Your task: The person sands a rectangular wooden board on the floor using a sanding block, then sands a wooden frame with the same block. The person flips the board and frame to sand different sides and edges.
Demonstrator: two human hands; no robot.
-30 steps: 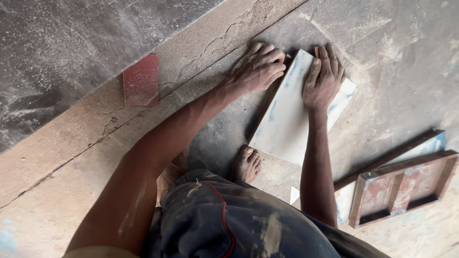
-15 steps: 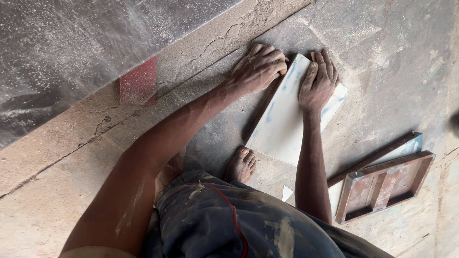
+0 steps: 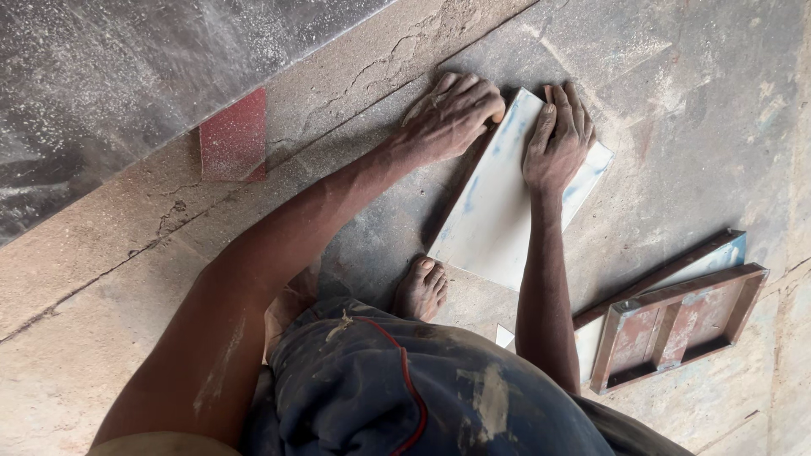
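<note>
Both arms reach forward; left hand [image 3: 452, 114] curled, right hand [image 3: 557, 139] flat, fingers spread.
</note>
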